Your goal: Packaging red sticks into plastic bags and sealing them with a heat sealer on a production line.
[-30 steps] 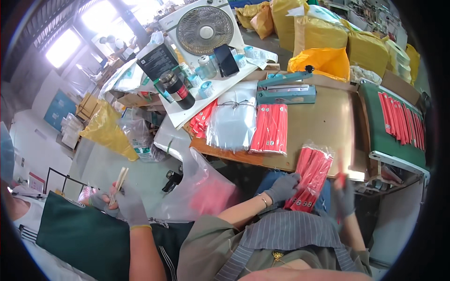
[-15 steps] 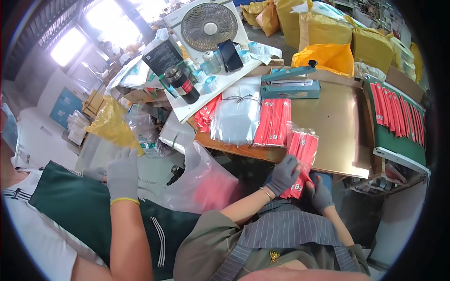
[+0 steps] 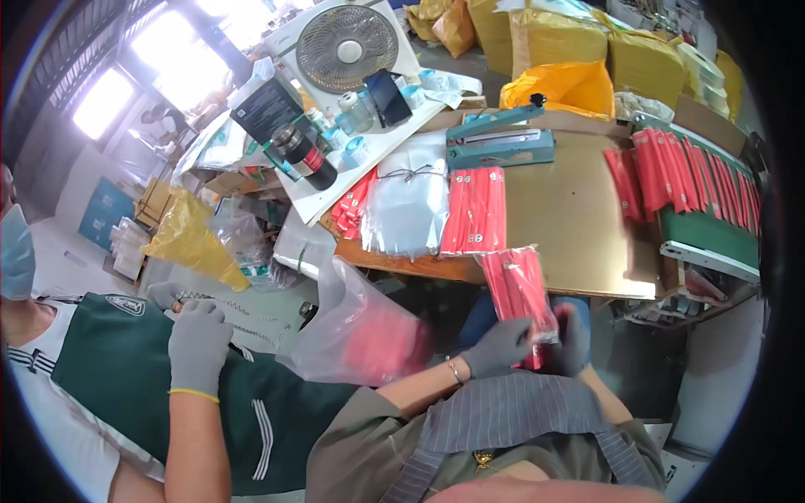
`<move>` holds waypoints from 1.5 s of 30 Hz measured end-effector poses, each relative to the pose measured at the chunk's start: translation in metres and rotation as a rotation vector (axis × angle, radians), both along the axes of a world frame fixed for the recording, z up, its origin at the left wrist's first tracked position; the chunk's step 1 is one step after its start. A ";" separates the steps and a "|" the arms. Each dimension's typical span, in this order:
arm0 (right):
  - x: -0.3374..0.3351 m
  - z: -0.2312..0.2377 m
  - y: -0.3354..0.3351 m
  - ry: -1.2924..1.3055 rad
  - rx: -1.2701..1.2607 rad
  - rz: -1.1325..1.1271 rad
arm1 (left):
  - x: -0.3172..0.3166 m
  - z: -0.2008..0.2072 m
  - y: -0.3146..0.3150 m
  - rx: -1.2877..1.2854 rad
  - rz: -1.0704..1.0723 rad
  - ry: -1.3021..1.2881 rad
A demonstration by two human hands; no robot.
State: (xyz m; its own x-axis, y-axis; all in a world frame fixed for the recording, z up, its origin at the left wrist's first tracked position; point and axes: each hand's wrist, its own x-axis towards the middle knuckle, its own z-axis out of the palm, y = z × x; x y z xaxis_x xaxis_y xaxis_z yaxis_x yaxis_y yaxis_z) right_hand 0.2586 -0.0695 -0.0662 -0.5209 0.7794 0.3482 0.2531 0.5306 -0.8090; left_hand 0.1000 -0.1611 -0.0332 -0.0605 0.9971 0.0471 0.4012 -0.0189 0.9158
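A clear plastic bag of slim red packets [image 3: 513, 285] slants up in front of my lap, its upper end near the table edge. My left hand [image 3: 498, 345], in a grey glove with bare fingertips, grips the bag's lower left side. At the lower right, my right hand [image 3: 573, 342], gloved alike and slightly blurred, is closed on the bag's lower end. Red packet ends stick out between both hands. On the table just beyond lie another bagged bundle of red packets [image 3: 474, 211], a stack of clear plastic bags [image 3: 406, 205] and a blue-green bag sealer [image 3: 503, 147].
At right, a green conveyor belt [image 3: 713, 230] carries several red packets [image 3: 671, 172]. A translucent sack [image 3: 335, 335] holding red bundles hangs to my left. A co-worker's gloved hand [image 3: 199, 348] is farther left. A fan [image 3: 348, 50] and a black bottle [image 3: 303, 158] stand behind.
The bag of red packets now covers more of the packets, and my hands are at its lower end. More red packets lie at the belt's near-left end. The view has shifted slightly.
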 end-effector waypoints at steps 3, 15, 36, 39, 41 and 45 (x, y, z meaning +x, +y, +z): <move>-0.034 0.075 0.039 0.014 0.441 -0.053 | -0.020 0.055 0.049 0.331 0.239 0.195; -0.061 0.173 0.209 -0.281 0.445 -0.284 | -0.120 0.139 0.187 0.387 0.230 0.521; -0.064 0.176 0.206 -0.131 -0.280 0.099 | -0.135 0.139 0.187 0.159 0.281 -0.054; -0.063 0.178 0.224 0.063 -0.121 0.088 | -0.135 0.142 0.185 0.267 0.291 -0.062; -0.067 0.189 0.232 -0.401 -0.184 0.124 | -0.147 0.135 0.187 0.252 0.223 0.193; -0.054 0.221 0.247 -0.259 0.275 0.112 | -0.125 0.166 0.181 0.085 0.243 -0.077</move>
State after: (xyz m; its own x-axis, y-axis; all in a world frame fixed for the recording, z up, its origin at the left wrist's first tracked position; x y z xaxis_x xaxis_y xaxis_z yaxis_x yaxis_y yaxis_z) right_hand 0.2049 0.1777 0.1544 -0.6954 0.6089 0.3816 0.3586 0.7543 -0.5500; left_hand -0.0253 0.0194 0.1326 -0.3042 0.9456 0.1156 0.3327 -0.0083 0.9430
